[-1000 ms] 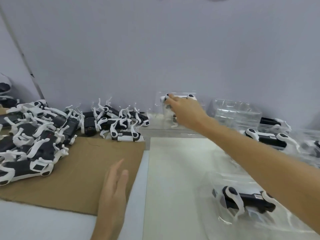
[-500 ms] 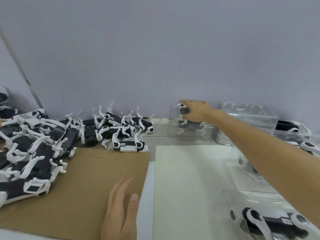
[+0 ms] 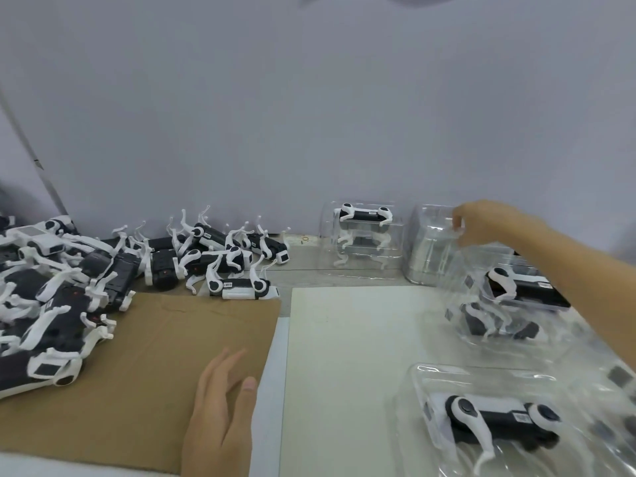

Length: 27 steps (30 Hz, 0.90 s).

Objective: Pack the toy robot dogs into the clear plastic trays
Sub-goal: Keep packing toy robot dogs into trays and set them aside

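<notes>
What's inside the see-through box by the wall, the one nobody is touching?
The clear tray stack holds a black-and-white toy robot dog on top. Under it, white legs of another dog show faintly; the plastic blurs its body.

Left grip (image 3: 220,414) is showing bare: long slim fingers (image 3: 215,373), short thumbnail (image 3: 250,385), bare wrist (image 3: 213,459) running off the bottom edge. Right grip (image 3: 478,223) is showing bare too, its bare forearm (image 3: 568,273) widening toward the right edge, slightly motion-blurred.
</notes>
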Motion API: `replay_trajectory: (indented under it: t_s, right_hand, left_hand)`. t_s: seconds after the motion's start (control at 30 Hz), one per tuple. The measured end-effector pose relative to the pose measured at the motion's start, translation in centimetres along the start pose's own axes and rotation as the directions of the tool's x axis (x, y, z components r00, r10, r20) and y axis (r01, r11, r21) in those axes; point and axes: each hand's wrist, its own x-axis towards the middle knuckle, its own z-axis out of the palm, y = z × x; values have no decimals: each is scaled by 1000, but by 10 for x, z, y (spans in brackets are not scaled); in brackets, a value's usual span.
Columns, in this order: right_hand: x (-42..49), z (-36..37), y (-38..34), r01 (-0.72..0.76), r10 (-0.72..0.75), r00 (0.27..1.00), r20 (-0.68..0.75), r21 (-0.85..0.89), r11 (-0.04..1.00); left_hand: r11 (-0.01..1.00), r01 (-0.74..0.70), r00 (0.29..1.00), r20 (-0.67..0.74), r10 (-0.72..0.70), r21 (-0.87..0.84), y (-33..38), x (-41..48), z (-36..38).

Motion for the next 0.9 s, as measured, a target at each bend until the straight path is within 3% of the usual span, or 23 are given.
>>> replay_trajectory:
  t_s: [0.23, 0.4, 0.57, 0.73, 0.9]
  right_hand:
    - [-16, 0, 12, -14, 18, 974, -225, 19, 1000]
    - [-33, -32, 18, -52, 69, 883, -465, 48, 997]
    - [-78, -74, -10, 197, -14, 817, -576, 256, 946]
    - [-159, -92, -67, 506, -179, 779, -601, 434, 745]
    - [-235, -78, -117, 633, -295, 754, -586, 531, 563]
  left_hand:
    - [999, 21, 1000, 20, -22, 46, 0, -1, -3]
    - [999, 21, 998, 56, -22, 30, 2, -3, -4]
    - [998, -29, 991, 129, 36, -56, -1, -8, -8]
    - [944, 59, 948, 316, 49, -324, 22, -18, -7]
    - [871, 143, 881, 461, 105, -471, 43, -34, -7]
